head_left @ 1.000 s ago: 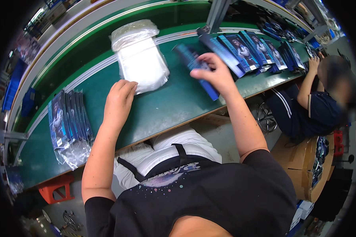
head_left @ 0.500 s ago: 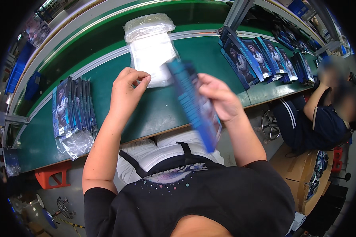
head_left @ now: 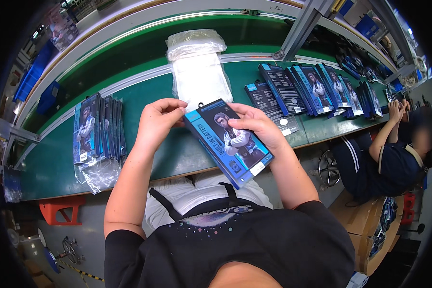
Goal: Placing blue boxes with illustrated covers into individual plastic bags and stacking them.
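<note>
My right hand (head_left: 259, 126) holds a flat blue product box (head_left: 228, 142) with a pictured figure on its front, tilted over the near edge of the green table (head_left: 177, 153). My left hand (head_left: 159, 121) touches the box's top left corner with thumb and fingers pinched there. Just beyond both hands lies a stack of white clear plastic bags (head_left: 199, 77).
A row of the same blue boxes (head_left: 317, 89) leans along the table to the right. A bagged pile of such boxes (head_left: 97, 132) lies at the left. A seated person in a dark shirt (head_left: 393, 158) works at the far right. Blue bins (head_left: 31, 79) stand at the far left.
My right hand picked a box from the right-hand row and brought it toward me, turning its front up. My left hand rose from the table to its top corner.
</note>
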A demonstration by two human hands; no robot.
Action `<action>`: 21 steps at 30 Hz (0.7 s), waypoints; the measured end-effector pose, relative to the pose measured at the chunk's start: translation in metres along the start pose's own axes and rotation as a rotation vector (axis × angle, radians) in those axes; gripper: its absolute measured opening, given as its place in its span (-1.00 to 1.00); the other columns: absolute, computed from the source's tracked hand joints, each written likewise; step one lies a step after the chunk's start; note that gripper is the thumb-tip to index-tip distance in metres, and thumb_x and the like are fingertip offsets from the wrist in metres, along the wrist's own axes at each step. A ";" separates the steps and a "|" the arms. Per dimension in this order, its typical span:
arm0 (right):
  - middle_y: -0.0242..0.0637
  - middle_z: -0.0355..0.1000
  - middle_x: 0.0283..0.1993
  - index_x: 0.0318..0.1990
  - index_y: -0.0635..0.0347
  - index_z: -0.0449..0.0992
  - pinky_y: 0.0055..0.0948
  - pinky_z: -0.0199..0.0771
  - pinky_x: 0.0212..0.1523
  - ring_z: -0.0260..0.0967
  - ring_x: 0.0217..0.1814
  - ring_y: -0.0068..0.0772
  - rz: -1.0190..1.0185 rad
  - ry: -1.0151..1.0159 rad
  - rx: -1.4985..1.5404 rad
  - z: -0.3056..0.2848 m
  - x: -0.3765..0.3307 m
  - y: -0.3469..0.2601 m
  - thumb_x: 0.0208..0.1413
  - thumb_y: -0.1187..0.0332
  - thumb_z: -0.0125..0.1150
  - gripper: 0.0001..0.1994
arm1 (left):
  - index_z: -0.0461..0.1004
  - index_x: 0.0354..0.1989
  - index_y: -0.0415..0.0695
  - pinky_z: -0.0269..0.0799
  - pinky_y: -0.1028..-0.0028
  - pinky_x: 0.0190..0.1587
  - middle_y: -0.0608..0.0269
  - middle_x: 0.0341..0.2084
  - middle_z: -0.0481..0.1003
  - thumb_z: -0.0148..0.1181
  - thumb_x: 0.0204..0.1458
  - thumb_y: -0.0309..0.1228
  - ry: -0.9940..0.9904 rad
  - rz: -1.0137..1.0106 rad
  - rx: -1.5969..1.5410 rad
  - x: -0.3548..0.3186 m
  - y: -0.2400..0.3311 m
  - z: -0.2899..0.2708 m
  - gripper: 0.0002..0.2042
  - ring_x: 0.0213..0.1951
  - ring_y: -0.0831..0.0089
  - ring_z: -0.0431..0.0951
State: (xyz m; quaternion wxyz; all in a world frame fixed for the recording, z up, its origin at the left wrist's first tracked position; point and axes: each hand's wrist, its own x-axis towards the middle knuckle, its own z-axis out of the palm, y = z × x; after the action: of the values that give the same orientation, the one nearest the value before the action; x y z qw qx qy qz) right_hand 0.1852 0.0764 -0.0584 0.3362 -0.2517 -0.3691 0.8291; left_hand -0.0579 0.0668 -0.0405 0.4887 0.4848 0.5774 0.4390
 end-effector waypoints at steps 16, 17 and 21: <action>-0.04 0.41 0.01 0.15 0.50 0.24 -0.45 0.48 -0.02 0.46 -0.04 -0.36 0.042 -0.119 0.055 0.003 0.016 -0.020 -0.04 0.57 0.18 -0.47 | 0.53 -0.29 -0.35 0.43 0.57 -0.31 0.21 -0.47 0.54 0.16 -0.01 -0.51 -0.056 0.153 0.225 0.009 0.013 -0.008 -0.84 -0.40 0.55 0.52; -0.06 0.41 0.02 0.15 0.49 0.24 -0.47 0.46 0.00 0.45 -0.03 -0.37 0.022 -0.092 -0.040 -0.001 0.011 -0.023 -0.05 0.57 0.19 -0.46 | 0.52 -0.30 -0.37 0.46 0.56 -0.34 0.19 -0.50 0.54 0.16 -0.02 -0.51 -0.046 0.129 0.172 0.013 0.014 -0.004 -0.83 -0.42 0.53 0.53; -0.10 0.38 0.07 0.18 0.46 0.21 -0.46 0.33 0.11 0.36 0.08 -0.40 -0.090 -0.042 -0.172 -0.020 0.010 -0.018 -0.03 0.56 0.20 -0.44 | 0.51 -0.29 -0.40 0.47 0.56 -0.35 0.18 -0.51 0.52 0.13 -0.01 -0.55 -0.013 0.166 0.199 0.015 0.010 0.008 -0.84 -0.45 0.52 0.53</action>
State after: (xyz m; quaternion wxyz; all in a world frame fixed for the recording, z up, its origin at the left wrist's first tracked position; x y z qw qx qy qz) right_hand 0.1984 0.1015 -0.0583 0.3424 -0.2454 -0.4568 0.7835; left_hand -0.0497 0.0833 -0.0334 0.4039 0.5801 0.5728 0.4151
